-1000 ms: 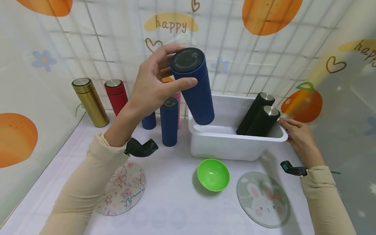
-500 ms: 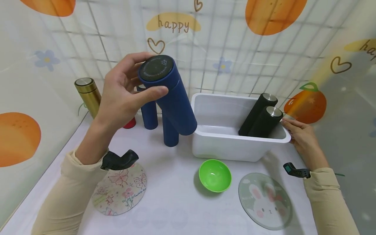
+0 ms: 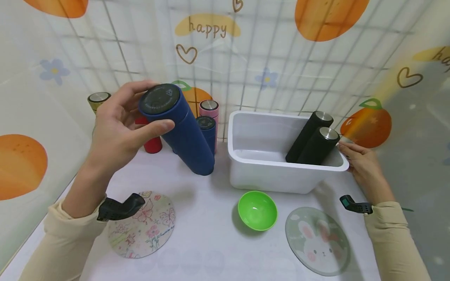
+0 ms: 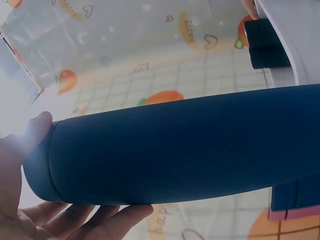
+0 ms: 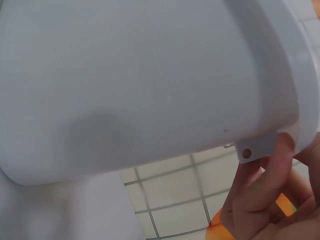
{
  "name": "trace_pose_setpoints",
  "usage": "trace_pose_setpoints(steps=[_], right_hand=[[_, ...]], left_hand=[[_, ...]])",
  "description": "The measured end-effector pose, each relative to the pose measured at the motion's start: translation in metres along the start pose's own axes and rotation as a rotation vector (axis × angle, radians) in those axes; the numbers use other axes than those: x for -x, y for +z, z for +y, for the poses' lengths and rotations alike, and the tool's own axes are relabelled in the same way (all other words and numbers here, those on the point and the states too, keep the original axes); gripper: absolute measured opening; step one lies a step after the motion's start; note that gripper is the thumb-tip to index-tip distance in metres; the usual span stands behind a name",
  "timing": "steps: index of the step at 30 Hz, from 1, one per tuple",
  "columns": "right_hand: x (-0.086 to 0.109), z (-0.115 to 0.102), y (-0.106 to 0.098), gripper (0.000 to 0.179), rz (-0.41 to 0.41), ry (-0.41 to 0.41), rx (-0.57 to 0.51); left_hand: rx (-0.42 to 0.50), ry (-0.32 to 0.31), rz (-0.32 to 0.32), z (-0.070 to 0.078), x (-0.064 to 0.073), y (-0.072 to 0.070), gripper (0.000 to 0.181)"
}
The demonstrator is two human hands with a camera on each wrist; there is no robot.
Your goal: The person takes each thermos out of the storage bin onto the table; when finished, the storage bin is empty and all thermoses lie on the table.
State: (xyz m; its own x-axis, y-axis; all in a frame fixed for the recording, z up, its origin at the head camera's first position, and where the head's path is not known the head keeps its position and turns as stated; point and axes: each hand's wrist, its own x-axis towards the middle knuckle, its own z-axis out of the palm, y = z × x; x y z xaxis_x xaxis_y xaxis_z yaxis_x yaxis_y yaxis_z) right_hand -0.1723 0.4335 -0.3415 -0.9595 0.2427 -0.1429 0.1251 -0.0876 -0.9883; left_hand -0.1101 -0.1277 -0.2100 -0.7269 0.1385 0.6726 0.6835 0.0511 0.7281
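Note:
My left hand (image 3: pixel 119 128) grips a blue vacuum flask (image 3: pixel 186 136) near its dark printed end, thumb on the near side and fingers behind. The flask tilts, with that end up at the left and its other end down to the right, overlapping a standing blue flask (image 3: pixel 207 130). In the left wrist view the held flask (image 4: pixel 180 150) spans the picture. My right hand (image 3: pixel 363 166) holds the right end of a white bin (image 3: pixel 281 177), and the right wrist view shows the fingers at its rim. Two black flasks (image 3: pixel 320 147) with silver lids lean inside the bin.
Behind the held flask stand a pink flask (image 3: pixel 209 107), a red flask (image 3: pixel 152 144) and a gold flask (image 3: pixel 98 99), all partly hidden. A green bowl (image 3: pixel 258 210), a rabbit mat (image 3: pixel 316 240) and a flowered mat (image 3: pixel 151 230) lie in front. A patterned curtain (image 3: pixel 267 50) hangs behind.
My left hand has carried the blue flask left and down, from over the bin's left end to in front of the standing flasks. My right hand has stayed at the bin.

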Motion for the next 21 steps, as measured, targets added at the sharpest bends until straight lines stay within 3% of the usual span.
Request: trace_pose_setpoints(steps=[4, 14, 21], right_hand=[[-0.001, -0.002, 0.0, 0.007, 0.004, 0.005, 0.018], [0.0, -0.003, -0.001, 0.006, 0.009, 0.032, 0.053], [0.001, -0.003, -0.001, 0.009, 0.013, 0.03, 0.059]], left_hand=[[0.005, -0.014, 0.022, -0.005, 0.007, -0.009, 0.059], [-0.147, -0.07, 0.052, -0.018, 0.02, -0.034, 0.06], [-0.309, -0.125, 0.095, -0.029, 0.025, -0.046, 0.061]])
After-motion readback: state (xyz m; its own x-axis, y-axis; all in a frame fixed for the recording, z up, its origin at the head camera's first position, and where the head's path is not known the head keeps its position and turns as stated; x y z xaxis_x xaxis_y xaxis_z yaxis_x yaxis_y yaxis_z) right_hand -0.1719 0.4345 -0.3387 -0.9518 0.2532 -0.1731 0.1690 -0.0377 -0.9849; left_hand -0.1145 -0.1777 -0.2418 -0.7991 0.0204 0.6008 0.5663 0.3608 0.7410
